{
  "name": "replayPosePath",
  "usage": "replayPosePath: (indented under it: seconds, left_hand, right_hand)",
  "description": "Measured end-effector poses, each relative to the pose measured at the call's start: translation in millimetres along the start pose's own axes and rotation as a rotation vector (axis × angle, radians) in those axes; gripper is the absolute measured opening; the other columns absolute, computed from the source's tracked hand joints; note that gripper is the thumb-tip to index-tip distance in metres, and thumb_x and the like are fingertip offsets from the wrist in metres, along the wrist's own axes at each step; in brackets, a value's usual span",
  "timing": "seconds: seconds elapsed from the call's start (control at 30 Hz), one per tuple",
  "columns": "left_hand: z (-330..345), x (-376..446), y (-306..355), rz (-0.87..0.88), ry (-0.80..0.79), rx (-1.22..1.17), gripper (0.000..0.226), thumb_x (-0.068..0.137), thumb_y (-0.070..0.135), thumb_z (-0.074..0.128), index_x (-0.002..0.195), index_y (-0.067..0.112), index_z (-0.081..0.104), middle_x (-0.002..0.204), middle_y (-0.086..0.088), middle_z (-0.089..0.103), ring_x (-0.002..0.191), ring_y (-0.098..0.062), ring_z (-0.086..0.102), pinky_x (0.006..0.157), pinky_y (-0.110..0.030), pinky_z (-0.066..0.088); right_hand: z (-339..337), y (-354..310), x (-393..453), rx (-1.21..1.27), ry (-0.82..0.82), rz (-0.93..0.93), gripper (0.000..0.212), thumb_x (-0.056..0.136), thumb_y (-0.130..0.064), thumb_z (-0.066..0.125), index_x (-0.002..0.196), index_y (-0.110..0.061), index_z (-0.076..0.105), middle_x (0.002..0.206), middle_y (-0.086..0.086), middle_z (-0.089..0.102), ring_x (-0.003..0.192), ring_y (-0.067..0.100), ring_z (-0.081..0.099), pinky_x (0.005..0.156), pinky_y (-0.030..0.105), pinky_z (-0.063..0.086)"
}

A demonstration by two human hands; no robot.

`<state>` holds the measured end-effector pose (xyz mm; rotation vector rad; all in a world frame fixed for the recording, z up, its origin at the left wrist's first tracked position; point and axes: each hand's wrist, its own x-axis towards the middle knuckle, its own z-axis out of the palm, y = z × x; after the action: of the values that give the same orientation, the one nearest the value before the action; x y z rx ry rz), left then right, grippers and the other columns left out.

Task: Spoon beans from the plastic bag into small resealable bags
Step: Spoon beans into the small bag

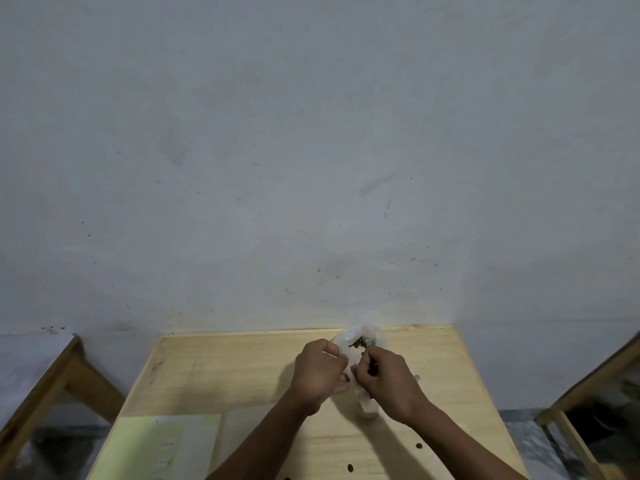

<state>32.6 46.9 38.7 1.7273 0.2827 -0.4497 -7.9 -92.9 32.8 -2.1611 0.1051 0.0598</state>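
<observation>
A clear plastic bag (363,336) with dark beans (358,342) inside stands near the far edge of the wooden table (242,375). My left hand (320,372) grips the bag's near left rim, fingers curled. On the right, my right hand (384,379) is closed around a spoon handle (372,348) that points into the bag's mouth; the bowl is hidden among the beans. A small clear resealable bag (367,405) pokes out below and between my hands, mostly hidden by them.
A pale yellow-green sheet (149,448) with small clear bags on it lies at the table's near left. Loose beans (350,466) sit near the front edge. Glass-topped wooden furniture stands on the left (52,393) and right (595,403). A grey wall rises behind.
</observation>
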Motion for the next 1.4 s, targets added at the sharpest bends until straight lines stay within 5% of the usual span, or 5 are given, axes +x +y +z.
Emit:
replayPosePath:
  seconds: [0.43, 0.67, 0.9, 1.1, 1.4]
  left_hand:
    - [-3.4, 2.5, -1.6, 0.036, -0.011, 0.213, 0.013, 0.08, -0.001, 0.059, 0.091, 0.005, 0.058, 0.089, -0.017, 0.067, 0.069, -0.026, 0.071, 0.069, -0.046, 0.062]
    - [-16.9, 2.9, 3.3, 0.081, -0.056, 0.384, 0.03, 0.07, 0.01, 0.063, 0.097, 0.019, 0.053, 0.09, -0.01, 0.068, 0.067, -0.019, 0.064, 0.052, -0.027, 0.048]
    - [-20.7, 6.8, -7.2, 0.576, -0.197, 0.709, 0.056, 0.087, 0.023, 0.057, 0.141, 0.023, 0.043, 0.144, 0.017, 0.034, 0.138, 0.006, 0.019, 0.119, -0.022, 0.015]
    - [-17.8, 6.1, 10.8, 0.4, -0.086, 0.848, 0.042, 0.087, 0.044, 0.052, 0.129, 0.034, 0.054, 0.125, 0.012, 0.06, 0.114, -0.013, 0.056, 0.088, -0.023, 0.042]
    - [-21.6, 20.6, -18.2, 0.922, -0.033, 0.8, 0.085, 0.081, 0.079, 0.049, 0.14, 0.018, 0.047, 0.139, 0.012, 0.051, 0.135, -0.004, 0.04, 0.12, -0.032, 0.023]
  right_hand:
    - [10.7, -3.2, 8.1, -0.238, -0.136, -0.024, 0.03, 0.087, -0.013, 0.057, 0.065, -0.021, 0.039, 0.062, -0.003, 0.048, 0.054, 0.008, 0.04, 0.053, 0.021, 0.031]
    - [-15.5, 0.7, 18.2, -0.169, 0.024, 0.028, 0.028, 0.087, -0.009, 0.048, 0.069, -0.028, 0.041, 0.071, 0.009, 0.059, 0.061, 0.028, 0.063, 0.05, 0.039, 0.057]
    - [-23.8, 3.0, 22.1, -0.179, 0.031, -0.084, 0.026, 0.09, -0.011, 0.05, 0.073, -0.026, 0.037, 0.065, -0.003, 0.052, 0.052, 0.009, 0.041, 0.057, 0.043, 0.047]
    - [-24.0, 3.8, 25.3, -0.334, 0.135, -0.223, 0.015, 0.093, -0.014, 0.045, 0.081, -0.018, 0.037, 0.074, 0.0, 0.05, 0.062, 0.02, 0.044, 0.056, 0.042, 0.041]
    - [-42.1, -2.9, 35.1, 0.397, 0.138, 0.122, 0.024, 0.094, -0.008, 0.055, 0.077, -0.002, 0.039, 0.087, 0.014, 0.07, 0.059, 0.039, 0.069, 0.058, 0.055, 0.058]
